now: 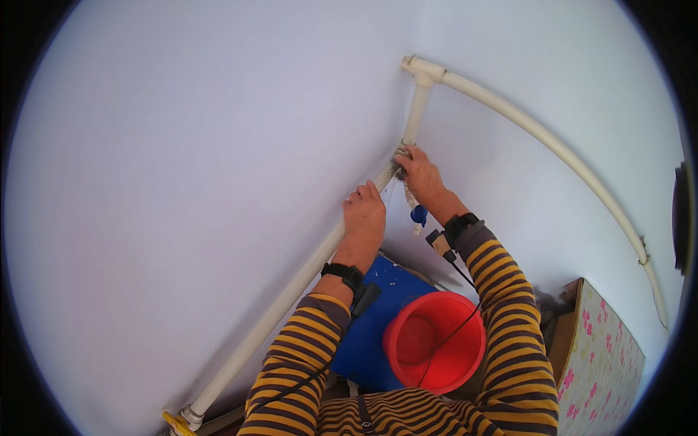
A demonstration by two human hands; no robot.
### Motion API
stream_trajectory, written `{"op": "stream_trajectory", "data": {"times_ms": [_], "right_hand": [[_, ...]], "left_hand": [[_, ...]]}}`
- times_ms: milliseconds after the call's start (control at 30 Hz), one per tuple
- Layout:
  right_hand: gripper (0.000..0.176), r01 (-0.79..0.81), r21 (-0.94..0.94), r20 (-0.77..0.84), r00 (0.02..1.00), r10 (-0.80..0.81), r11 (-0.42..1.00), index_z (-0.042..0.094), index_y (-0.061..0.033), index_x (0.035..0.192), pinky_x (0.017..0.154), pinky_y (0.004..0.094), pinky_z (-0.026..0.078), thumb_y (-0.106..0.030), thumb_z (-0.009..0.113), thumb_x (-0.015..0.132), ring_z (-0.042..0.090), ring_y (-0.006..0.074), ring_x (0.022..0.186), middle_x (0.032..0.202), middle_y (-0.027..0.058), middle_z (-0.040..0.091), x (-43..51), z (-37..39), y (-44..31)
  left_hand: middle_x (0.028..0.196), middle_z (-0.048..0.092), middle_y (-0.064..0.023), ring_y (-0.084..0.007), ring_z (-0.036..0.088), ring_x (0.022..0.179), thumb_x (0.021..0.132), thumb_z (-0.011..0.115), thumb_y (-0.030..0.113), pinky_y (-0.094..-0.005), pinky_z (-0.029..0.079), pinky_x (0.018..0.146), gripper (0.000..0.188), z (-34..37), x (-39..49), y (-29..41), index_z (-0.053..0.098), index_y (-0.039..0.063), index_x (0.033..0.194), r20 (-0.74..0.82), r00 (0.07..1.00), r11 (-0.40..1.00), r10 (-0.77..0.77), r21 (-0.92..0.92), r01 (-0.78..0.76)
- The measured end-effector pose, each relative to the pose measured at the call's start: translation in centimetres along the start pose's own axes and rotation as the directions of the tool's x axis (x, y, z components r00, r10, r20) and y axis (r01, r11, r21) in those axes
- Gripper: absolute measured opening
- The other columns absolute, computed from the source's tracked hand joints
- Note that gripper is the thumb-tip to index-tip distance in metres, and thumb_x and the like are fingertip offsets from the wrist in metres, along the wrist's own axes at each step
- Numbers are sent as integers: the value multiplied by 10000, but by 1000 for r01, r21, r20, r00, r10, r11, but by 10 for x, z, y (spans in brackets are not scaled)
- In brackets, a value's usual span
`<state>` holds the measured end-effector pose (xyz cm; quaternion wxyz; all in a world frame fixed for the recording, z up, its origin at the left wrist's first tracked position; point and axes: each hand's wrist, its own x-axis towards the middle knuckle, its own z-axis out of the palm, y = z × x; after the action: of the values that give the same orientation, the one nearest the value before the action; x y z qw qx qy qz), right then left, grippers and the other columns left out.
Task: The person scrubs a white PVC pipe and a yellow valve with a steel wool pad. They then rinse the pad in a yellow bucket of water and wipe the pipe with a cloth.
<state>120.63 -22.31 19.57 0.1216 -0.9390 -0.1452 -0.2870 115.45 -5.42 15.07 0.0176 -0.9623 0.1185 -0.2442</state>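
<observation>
A white plastic pipe runs along the wall up to a joint at the corner. My left hand is on this pipe, its fingers curled over it a little below the joint. My right hand is at the joint, with a small dark grey, fuzzy-looking thing under its fingers; what it is cannot be told. Below the right hand hangs a short branch with a blue-handled tap. A vertical white pipe rises from the joint to a tee fitting.
Another white pipe runs along the right wall. Below my hands are a blue surface and a red plastic bucket. A flower-patterned panel stands at the right. A yellow valve handle is at the lower left. Cables hang from both wrist straps.
</observation>
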Motion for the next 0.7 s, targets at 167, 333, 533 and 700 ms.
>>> {"op": "stream_trajectory", "data": {"times_ms": [167, 333, 533, 700], "right_hand": [[198, 232, -173, 38, 973, -229, 957, 686, -109, 990, 884, 438, 537, -55, 637, 806, 639, 297, 1090, 1071, 93, 663, 46, 18, 10], [90, 244, -374, 244, 957, -159, 895, 679, -116, 871, 804, 418, 546, -78, 619, 816, 689, 282, 930, 891, 77, 697, 62, 33, -1], [152, -6, -117, 29, 1000, 10, 993, 715, -104, 962, 842, 455, 552, -84, 621, 843, 692, 342, 973, 932, 128, 728, 37, 24, 18], [234, -267, 12, 138, 955, 263, 964, 692, -59, 1049, 855, 475, 539, -65, 645, 820, 671, 396, 1008, 986, 195, 713, -4, 4, 45]], "left_hand": [[1121, 622, -109, -242, 631, 943, 861, 655, 156, -399, 538, 772, 553, -1, -2, -2, 574, 3, 1386, -50, 999, 999, 16, -28, -17], [1094, 617, -94, -235, 628, 923, 849, 666, 156, -380, 533, 755, 552, 3, -2, -1, 586, 11, 1375, -94, 996, 1000, 7, -23, -9], [1071, 606, -95, -237, 625, 911, 838, 676, 159, -381, 529, 746, 567, 1, -1, 0, 581, 10, 1376, -61, 998, 1000, -10, -23, 8], [1149, 603, -88, -258, 637, 1012, 865, 667, 102, -404, 537, 816, 604, -6, -1, 1, 496, 13, 1438, 42, 999, 998, -30, -58, 32]]}}
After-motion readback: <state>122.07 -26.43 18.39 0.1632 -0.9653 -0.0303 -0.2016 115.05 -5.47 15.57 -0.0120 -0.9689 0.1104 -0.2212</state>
